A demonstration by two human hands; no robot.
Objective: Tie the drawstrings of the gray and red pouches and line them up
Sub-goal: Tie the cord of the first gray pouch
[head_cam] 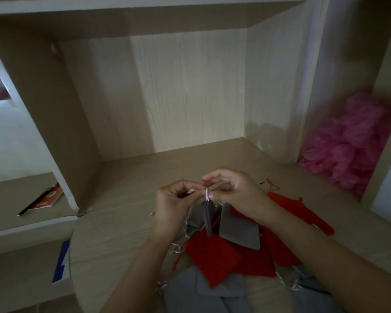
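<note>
At the far left, on a low side shelf (14, 195), a red booklet (51, 196) is seen with a black pen (35, 203) laid across it, and a blue and white card (62, 260) is partly shown below. The task's things are carried near the front edge of the pale wood-grain table (113, 233), inside an open cabinet bay. Above them the left hand (174, 206) is raised, its grip narrowed to a pinch on the looped end of a white drawstring (207, 195). From that cord a small dark gray pouch (208, 220) is hung. It is made of plain matte cloth, its mouth is gathered tight, and its body is seen narrow, as if folded or edge-on. Its long axis is set nearly upright in the picture, with the mouth pointed up at the fingers and the bottom pointed down. Whether the bottom touches the cloth beneath cannot be told. The right hand (237, 195) is held just beside the left, its grip closed on the same cord at the pouch's neck. Under the hands a flat gray pouch (239, 231) is laid over red pouches (212, 258), which are spread further to the right, and lighter gray pouches (201, 288) are piled nearest the person. At the far right a pink fluffy bundle (352, 141) is stowed in a side compartment.
</note>
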